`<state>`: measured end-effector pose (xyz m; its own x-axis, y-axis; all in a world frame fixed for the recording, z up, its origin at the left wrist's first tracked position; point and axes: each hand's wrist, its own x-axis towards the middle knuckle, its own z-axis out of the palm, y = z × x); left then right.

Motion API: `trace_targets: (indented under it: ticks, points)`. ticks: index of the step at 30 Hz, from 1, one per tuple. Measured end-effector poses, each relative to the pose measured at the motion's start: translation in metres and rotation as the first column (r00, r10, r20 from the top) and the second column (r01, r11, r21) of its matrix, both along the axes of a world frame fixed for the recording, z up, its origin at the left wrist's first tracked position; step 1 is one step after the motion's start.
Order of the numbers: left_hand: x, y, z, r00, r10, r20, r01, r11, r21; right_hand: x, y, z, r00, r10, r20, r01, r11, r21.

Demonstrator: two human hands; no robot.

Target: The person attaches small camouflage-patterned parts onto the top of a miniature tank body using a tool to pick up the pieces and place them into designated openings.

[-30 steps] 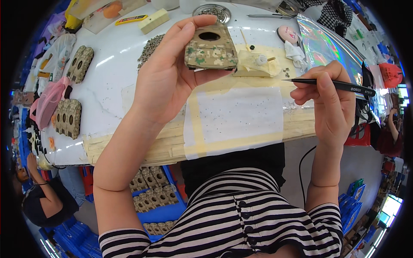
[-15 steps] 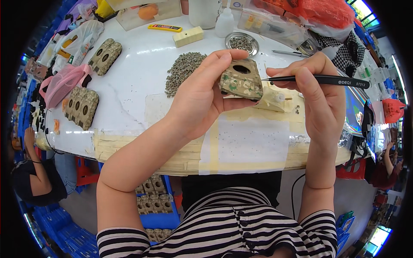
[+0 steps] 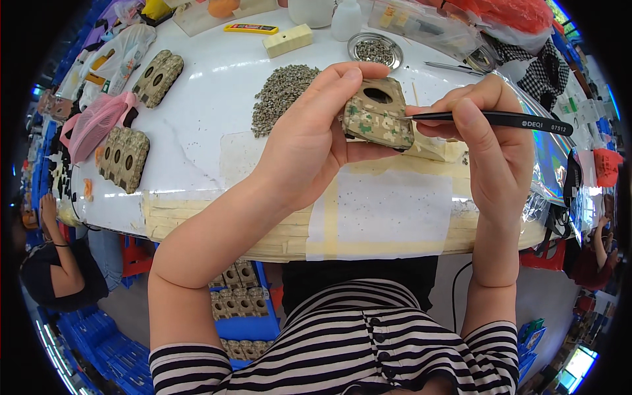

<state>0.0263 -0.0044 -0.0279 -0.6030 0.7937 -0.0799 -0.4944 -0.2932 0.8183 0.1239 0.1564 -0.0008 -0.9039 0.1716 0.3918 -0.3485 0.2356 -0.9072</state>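
My left hand (image 3: 309,135) grips a small camouflage-patterned housing (image 3: 374,122) that has one dark oval opening in its upper part. The thumb lies along its top edge and the fingers pass underneath. In my right hand (image 3: 490,135) is a pair of black tweezers (image 3: 500,121), pinched between thumb and fingers. The tips point left and reach the housing's right side; whether they hold anything is too small to tell. Behind the left hand lies a heap of small metal-grey parts (image 3: 280,95). A round metal dish (image 3: 394,45) holds more of them.
Camouflage pieces with oval openings (image 3: 123,158) lie at left beside a pink mesh item (image 3: 99,128). A cream block (image 3: 288,41) and yellow cutter (image 3: 251,28) lie farther back. White paper (image 3: 388,217) is taped at the table's front edge. A blue tray (image 3: 250,326) with similar pieces is below.
The housing and both hands sit slightly farther right in the picture. The tweezers stay at the housing's right side, and the whole view has shifted a little.
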Motion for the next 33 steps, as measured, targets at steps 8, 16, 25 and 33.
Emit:
trace_targets:
  ticks: [8, 16, 25, 33]
  points:
    - [0.0000, -0.0003, 0.0000, 1.000, 0.011, -0.004, -0.011, 1.000, 0.007, -0.0002, -0.0025, -0.0017, 1.000, 0.005, -0.019, -0.005, 1.000, -0.014]
    - [0.0002, -0.0002, 0.0004, 1.000, 0.013, 0.005, -0.013, 1.000, 0.012, -0.0003, -0.0038, -0.0024, 0.999, -0.011, -0.031, 0.011, 1.000, -0.010]
    - [-0.0001, 0.0004, -0.0004, 1.000, 0.013, 0.007, -0.013, 1.000, 0.013, 0.0004, -0.0036, -0.0019, 1.000, -0.008, -0.024, 0.008, 1.000, 0.006]
    - [-0.0006, -0.0001, -0.0009, 1.000, 0.003, 0.012, -0.003, 1.000, 0.015, 0.0011, -0.0029, -0.0019, 1.000, 0.004, -0.026, -0.003, 1.000, 0.014]
